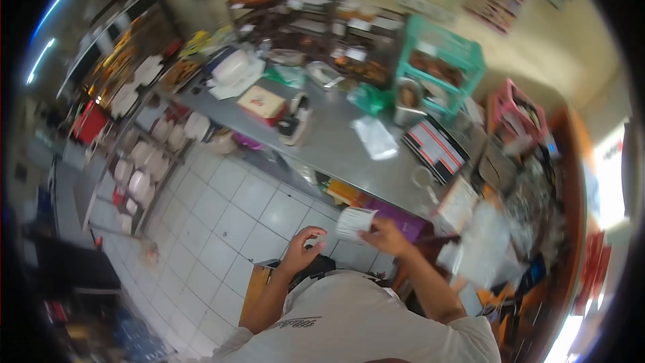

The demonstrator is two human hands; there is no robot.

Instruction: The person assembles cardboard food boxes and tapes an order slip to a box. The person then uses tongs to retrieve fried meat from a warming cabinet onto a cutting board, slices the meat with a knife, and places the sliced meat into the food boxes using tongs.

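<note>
Low in the middle of the head view, my right hand (388, 236) pinches the edge of a white paper slip (354, 223) with faint lines of print. The slip is slightly curled and its text is too blurred to read. Just left of it, apart from the paper, my left hand (304, 250) is held up with curved fingers spread from the thumb and nothing between them. Both hands are in front of my body, short of the steel counter (322, 151). Behind the slip, below the counter top, shows a purple item (408, 226).
On the counter lie a small box (262, 105), a clear plastic bag (375, 138) and a black, white and red box (435, 148). A green crate rack (440, 60) and pink basket (516, 111) stand at the right. Shelves with pale boxes (140, 185) stand left, beyond tiled floor.
</note>
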